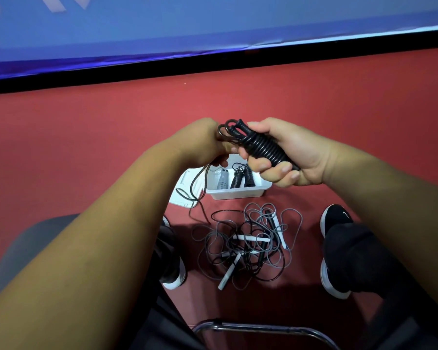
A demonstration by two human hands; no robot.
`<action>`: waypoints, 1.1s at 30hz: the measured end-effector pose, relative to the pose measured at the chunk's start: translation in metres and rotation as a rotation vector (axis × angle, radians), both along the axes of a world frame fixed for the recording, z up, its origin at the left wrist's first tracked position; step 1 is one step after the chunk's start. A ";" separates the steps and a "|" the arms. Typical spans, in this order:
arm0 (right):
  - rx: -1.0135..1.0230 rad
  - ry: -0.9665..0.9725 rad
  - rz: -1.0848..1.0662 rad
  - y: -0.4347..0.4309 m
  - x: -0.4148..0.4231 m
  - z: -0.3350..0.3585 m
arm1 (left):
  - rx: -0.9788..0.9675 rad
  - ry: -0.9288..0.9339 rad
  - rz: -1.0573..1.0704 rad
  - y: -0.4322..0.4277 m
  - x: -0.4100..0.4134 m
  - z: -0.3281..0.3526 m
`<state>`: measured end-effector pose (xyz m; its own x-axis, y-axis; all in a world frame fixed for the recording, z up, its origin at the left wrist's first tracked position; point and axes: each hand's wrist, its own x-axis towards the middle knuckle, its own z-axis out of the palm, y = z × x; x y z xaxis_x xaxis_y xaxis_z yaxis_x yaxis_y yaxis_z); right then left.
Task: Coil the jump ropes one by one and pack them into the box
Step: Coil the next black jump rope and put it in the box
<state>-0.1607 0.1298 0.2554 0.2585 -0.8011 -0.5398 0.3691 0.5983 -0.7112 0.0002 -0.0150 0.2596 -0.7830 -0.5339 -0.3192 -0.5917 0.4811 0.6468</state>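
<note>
Left hand (202,144) and right hand (292,154) grip one black rope (261,145); three coiled ropes (237,179) lie in the box (238,195).

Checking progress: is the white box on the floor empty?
No: three coiled ropes lie inside the white box, one grey and two black.

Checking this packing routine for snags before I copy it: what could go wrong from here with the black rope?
1. The black cord tail hanging from the left grip lies across the flat white plastic lid; more winding may drag that lid.
2. The tail runs toward the tangled pile of grey and black ropes and might snag there.
3. The wound black rope coil in the right grip could spring loose if the hold slackens.
</note>
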 end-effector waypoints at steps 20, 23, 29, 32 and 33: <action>0.076 0.328 -0.084 -0.007 0.007 -0.016 | -0.407 0.265 -0.148 -0.006 -0.001 0.012; 0.057 0.432 -0.262 -0.012 0.001 -0.019 | -0.518 0.169 -0.214 -0.010 -0.002 0.013; 0.035 0.388 -0.433 -0.016 0.008 -0.022 | -0.348 -0.010 -0.059 0.000 -0.007 0.003; 0.025 0.269 -0.422 -0.016 0.012 -0.022 | -0.398 -0.111 0.027 0.001 -0.011 -0.003; 0.029 0.242 -0.421 -0.016 0.012 -0.021 | -0.404 -0.124 0.056 0.001 -0.011 -0.004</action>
<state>-0.1485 0.1136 0.2343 -0.2202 -0.7927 -0.5685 0.4093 0.4539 -0.7915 -0.0106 -0.0142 0.2558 -0.7185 -0.6756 -0.1652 -0.6851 0.6466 0.3353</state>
